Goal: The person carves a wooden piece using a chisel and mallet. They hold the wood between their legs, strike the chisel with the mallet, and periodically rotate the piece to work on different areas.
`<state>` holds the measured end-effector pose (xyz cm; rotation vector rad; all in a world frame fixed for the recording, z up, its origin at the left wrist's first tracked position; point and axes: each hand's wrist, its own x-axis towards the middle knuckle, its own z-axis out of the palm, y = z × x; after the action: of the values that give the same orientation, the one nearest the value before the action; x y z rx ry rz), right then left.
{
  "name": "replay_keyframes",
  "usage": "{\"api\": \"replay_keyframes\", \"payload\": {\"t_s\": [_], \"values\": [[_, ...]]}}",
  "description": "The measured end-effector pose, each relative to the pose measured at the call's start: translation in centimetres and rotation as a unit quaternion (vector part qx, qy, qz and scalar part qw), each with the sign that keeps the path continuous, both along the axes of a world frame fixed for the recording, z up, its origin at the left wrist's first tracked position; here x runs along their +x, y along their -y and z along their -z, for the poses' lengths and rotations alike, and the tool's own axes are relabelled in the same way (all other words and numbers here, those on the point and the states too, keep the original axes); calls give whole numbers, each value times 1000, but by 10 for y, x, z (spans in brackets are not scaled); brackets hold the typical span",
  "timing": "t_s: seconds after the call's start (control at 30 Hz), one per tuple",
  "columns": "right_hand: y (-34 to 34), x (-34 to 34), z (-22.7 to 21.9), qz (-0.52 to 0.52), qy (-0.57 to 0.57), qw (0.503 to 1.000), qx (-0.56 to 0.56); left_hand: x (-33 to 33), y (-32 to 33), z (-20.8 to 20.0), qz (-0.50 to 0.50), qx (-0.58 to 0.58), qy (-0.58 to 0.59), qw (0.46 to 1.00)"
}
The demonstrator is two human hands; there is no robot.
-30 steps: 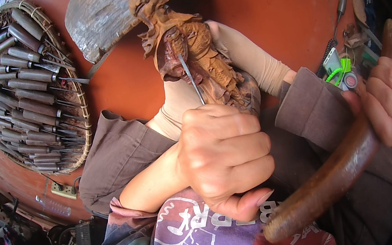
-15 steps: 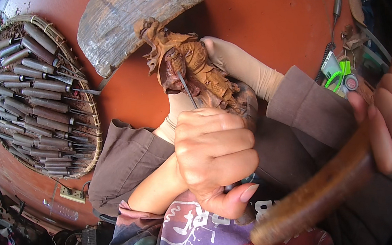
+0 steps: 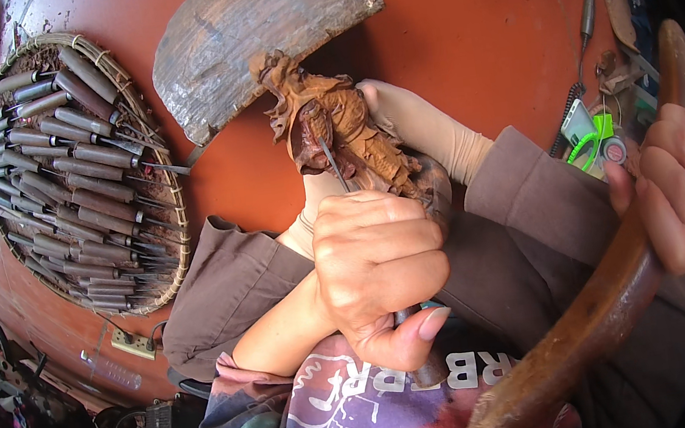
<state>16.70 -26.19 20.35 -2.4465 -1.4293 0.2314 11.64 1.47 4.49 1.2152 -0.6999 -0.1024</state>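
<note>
My left hand (image 3: 383, 265) is wrapped round a chisel (image 3: 336, 167), fist closed over the handle, with its butt poking out below near my thumb. The thin blade runs up to a reddish-brown hollow in the wooden carving (image 3: 378, 154), which lies aslant between my socked feet (image 3: 426, 125), its top end by the edge of a curved plank (image 3: 262, 44) over the red floor (image 3: 473, 27); whether the two touch, I cannot tell. My right hand (image 3: 671, 186) has its grip curled round a curved wooden club (image 3: 575, 335), whose lower end lies beside the chisel's butt, apart from it. I take this as the cutting step, with the edge lined up for a tap. The next move, I judge, calls for a firm left fist, a steady blade angle and a measured blow square on the butt, since a stray one could chip the fine relief or catch my thumb
</note>
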Motion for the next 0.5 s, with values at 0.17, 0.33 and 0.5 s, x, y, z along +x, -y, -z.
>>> {"api": "replay_keyframes", "payload": {"t_s": [0.17,0.33,0.5], "values": [[2,1,12,-16,20,1000,1,2,0,-16,-22,36,-14,999],[7,-2,15,-4,19,1000,13,9,-28,-49,-98,-89,-132,982],[0,0,31,-22,3,1000,14,41,-80,-62,-88,-240,-321,912]]}}
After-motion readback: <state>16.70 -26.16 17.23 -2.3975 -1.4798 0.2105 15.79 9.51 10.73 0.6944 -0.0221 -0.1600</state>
